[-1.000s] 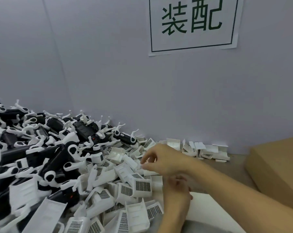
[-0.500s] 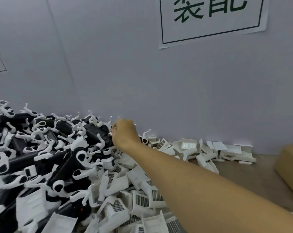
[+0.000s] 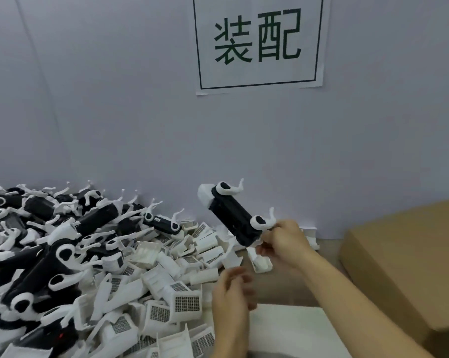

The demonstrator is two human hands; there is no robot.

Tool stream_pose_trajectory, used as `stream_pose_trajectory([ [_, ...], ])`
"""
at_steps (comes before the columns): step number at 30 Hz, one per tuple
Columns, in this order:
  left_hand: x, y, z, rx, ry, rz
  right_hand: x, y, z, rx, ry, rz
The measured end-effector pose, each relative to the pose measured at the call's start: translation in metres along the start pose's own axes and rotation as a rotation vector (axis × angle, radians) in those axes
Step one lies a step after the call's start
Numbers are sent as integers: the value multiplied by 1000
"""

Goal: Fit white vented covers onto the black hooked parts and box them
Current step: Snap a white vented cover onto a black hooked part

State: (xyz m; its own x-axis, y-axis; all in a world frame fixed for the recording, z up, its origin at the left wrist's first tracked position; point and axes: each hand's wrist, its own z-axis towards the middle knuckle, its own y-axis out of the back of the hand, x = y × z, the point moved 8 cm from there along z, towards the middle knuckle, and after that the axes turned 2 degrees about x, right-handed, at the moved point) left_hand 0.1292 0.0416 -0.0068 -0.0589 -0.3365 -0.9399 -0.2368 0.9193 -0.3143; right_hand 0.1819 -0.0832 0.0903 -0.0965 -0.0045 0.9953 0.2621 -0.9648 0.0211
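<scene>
A heap of black parts point(image 3: 50, 244) is filling the left of the frame, with white covers point(image 3: 184, 303) spilling toward the centre. In the lower centre the left hand point(image 3: 231, 293) is hovering, blurred, fingers loosely curled around nothing. The right hand point(image 3: 282, 241) is gripping the lower end of a raised black part point(image 3: 231, 220). A cardboard box point(image 3: 409, 267) is sitting at the right.

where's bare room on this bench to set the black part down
Free: the brown tabletop strip between the white vented covers and the cardboard box, and the white sheet near the left hand. Crowded: the whole left side, black hooked parts heaped over covers.
</scene>
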Motion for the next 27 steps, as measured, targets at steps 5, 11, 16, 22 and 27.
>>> stream_pose_trajectory([
  [5, 4, -28, -29, 10, -116, -370, -43, 20, -51, 182, -245, 145],
  [11, 5, -35, -33, 70, -59, -344, -76, 10, -64, 227, -309, -67],
  [16, 2, -3, -28, -233, -167, -402, -62, 40, -51, -79, 3, -430],
  [22, 1, -4, -25, -219, -217, -323, -40, -6, -66, 126, 371, -588],
  [27, 4, -21, -25, -50, -236, -210, -60, -14, -58, 155, 246, -546],
])
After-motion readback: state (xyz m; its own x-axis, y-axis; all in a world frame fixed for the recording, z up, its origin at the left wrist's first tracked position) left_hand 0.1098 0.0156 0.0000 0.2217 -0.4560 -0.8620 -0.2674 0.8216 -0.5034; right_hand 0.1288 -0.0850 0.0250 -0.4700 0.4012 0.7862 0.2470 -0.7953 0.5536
